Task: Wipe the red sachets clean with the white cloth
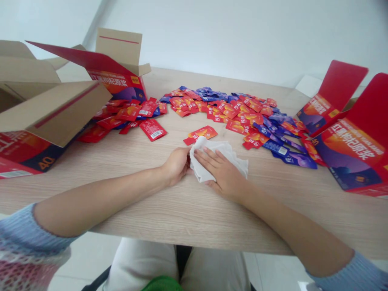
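Note:
My left hand (pixel 177 166) is closed at the left edge of a folded white cloth (pixel 201 171), near the middle of the table. Its fingers pinch what looks like a sachet; only a thin dark-red edge shows, and the cloth covers the rest. On top of the cloth lies my right hand (pixel 226 176), fingers stretched over it and pressing it down, the thumb at its near edge. Just beyond the cloth, a single red-orange sachet (pixel 201 134) rests flat on the wooden table (pixel 145 218).
Red and purple sachets (pixel 239 113) spread in a heap across the back and right. Another pile of sachets (pixel 129 113) lies at left, by two opened cartons (pixel 21 149) (pixel 127 85). Two more red cartons (pixel 357 149) (pixel 321 107) stand at right, flaps up. Behind is a white wall (pixel 242 40).

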`<state>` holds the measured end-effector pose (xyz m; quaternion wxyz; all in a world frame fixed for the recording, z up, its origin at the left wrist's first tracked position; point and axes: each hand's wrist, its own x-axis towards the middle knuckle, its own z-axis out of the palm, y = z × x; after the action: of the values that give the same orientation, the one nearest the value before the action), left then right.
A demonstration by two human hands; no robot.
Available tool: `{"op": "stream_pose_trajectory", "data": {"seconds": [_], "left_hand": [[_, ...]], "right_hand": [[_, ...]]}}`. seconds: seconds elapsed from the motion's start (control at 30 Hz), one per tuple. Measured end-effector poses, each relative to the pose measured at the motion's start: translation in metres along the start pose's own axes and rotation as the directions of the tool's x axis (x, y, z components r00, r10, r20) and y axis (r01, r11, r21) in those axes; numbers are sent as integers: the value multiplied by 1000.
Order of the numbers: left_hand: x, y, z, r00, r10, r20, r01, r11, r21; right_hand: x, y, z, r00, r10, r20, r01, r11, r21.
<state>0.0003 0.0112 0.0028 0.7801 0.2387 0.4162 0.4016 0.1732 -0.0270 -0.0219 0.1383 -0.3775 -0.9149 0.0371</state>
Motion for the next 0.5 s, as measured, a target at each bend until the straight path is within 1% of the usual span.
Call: {"op": "stream_pose_trajectory", "data": {"seconds": [0.07,0.13,0.23,0.33,0.4,0.5], "left_hand": [[0,2,-2,1000,-30,-4,30,999,12],[0,4,-4,998,-56,-8,56,998,38],[1,7,-5,997,-76,9,75,995,63],[5,11,-8,994,-89,58,80,988,134],[8,13,-10,988,-111,110,87,975,205],[11,13,-12,977,-130,171,82,961,265]], "right_hand": [[0,-3,-2,997,-75,27,75,997,-3],[-2,0,-4,991,-124,49,123,992,15],[-6,9,-8,983,-169,70,166,985,57],[-9,21,-10,978,-193,79,187,979,85],[-10,27,-11,987,-142,74,138,988,63],[-11,32,-11,998,42,47,-41,999,-18]]}}
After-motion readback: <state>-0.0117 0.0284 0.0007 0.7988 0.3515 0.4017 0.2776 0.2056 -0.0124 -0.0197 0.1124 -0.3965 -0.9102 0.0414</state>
